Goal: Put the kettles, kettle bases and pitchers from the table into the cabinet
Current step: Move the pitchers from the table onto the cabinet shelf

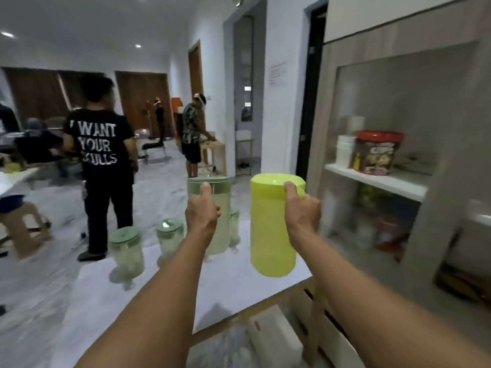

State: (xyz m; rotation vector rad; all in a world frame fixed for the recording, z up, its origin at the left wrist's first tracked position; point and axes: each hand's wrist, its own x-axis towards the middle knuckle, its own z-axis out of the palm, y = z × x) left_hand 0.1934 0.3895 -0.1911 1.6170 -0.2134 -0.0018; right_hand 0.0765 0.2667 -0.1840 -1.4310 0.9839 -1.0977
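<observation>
My left hand (202, 211) grips the handle of a pale green pitcher (215, 208) with a green lid, held up above the white table (170, 296). My right hand (301, 208) grips a bright yellow-green pitcher (271, 235), also lifted off the table, thumb on its rim. Two more clear pitchers with green lids (127, 251) (170, 236) stand on the table to the left, and a third pitcher (233, 229) is partly hidden behind the one in my left hand. The cabinet (451, 181) stands to the right with open shelves.
A red-lidded tub (378, 151) and white containers (344, 151) sit on the cabinet's white shelf (377, 181); blurred items fill the shelf below. A person in a black printed shirt (102, 160) stands beyond the table. Others stand farther back.
</observation>
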